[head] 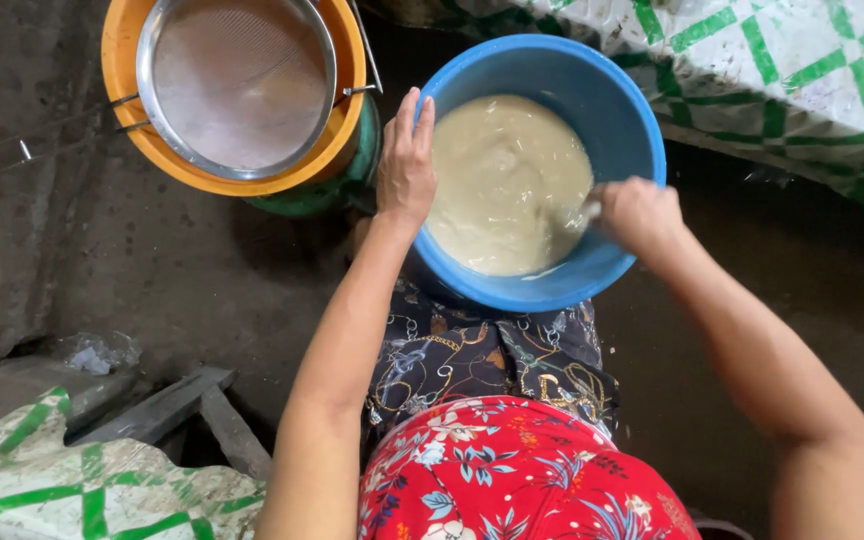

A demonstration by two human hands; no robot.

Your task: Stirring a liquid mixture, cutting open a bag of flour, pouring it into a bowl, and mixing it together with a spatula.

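Observation:
A blue plastic basin stands on the floor in front of me, filled with pale creamy batter. My left hand rests flat on the basin's left rim, fingers stretched toward the far side. My right hand is closed around a metal spoon handle whose end dips into the batter at the right side of the basin. The spoon's bowl is hidden under the batter.
An orange basin with a round metal mesh sieve laid on it stands at the upper left, over a green container. Green-and-white checked cloth covers a surface at upper right and another at lower left. The floor is dark concrete.

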